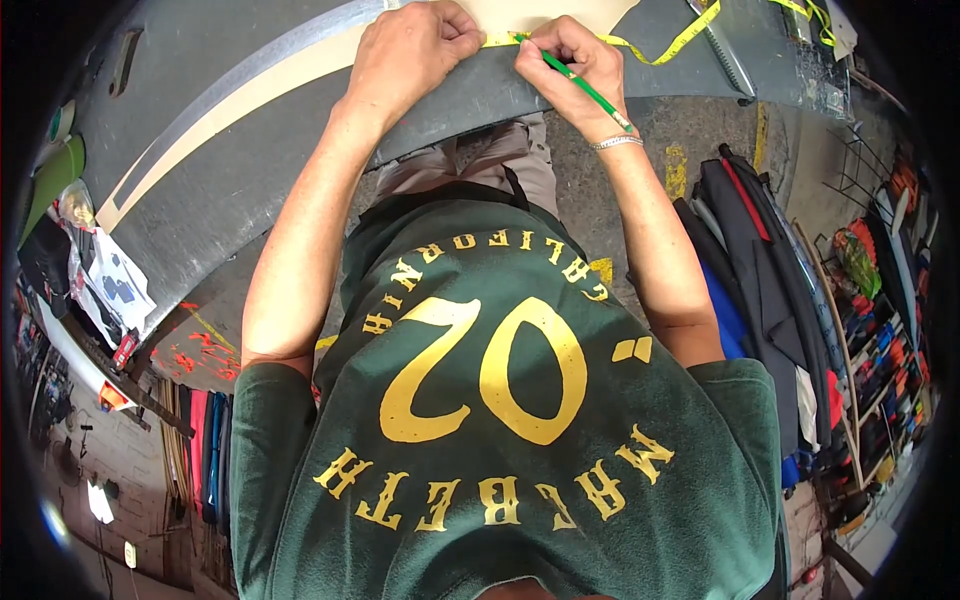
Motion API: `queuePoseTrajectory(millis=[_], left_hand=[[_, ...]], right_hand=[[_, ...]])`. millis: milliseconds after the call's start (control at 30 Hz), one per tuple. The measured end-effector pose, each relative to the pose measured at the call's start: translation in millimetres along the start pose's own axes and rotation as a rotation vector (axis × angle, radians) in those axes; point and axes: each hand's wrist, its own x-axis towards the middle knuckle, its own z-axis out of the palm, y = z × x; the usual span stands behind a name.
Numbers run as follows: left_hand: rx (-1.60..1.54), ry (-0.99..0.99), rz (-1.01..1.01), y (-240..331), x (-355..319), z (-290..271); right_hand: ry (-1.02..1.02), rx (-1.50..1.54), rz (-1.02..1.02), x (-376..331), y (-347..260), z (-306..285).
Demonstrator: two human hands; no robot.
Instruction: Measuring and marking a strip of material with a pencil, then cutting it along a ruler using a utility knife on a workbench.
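At the top of the head view, my left hand [408,52] pinches a yellow tape measure [685,38] with thumb and fingers, holding it across a cream-coloured sheet [560,14]. Just to the right, my right hand [580,72] grips a green pencil [597,97], its tip at the edge of the tape. From under that hand the tape runs on to the right in a loose curl over the dark table [300,165]. My left fingertips partly hide the tape's end.
A long metal ruler [262,72] lies left along a cream strip. Right of the tape rests a narrow grey strip with a toothed or marked edge [728,58]. Printed paper [122,275] sits at the table's left end. Dark garments [760,250] hang to the right.
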Motion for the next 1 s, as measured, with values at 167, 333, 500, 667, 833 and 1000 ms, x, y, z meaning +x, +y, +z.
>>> queuePoseTrajectory(millis=[167, 333, 500, 667, 833, 1000], left_hand=[[-0.007, 0.01, 0.017, -0.8, -0.5, -1.4], [0.067, 0.104, 0.187, -32.6, 1.2, 12.0], [0.005, 0.139, 0.265, -31.0, -5.9, 22.9], [-0.263, 0.163, 0.202, -23.5, -28.0, 15.5], [-0.428, 0.006, 0.1, -40.0, -52.1, -3.6], [0.236, 0.458, 0.231, -92.3, -66.0, -32.0]], right_hand=[[-0.055, 0.086, 0.013, 3.2, 5.2, -0.5], [-0.018, 0.205, 0.116, 5.4, 16.5, -0.4], [0.031, -0.077, 0.055, 10.4, -26.3, -6.2], [-0.241, -0.2, -0.196, 20.4, -60.0, -5.5], [-0.509, -0.113, -0.116, 31.8, -70.7, -3.3], [-0.438, -0.182, -0.193, 35.8, -67.5, 4.0]])
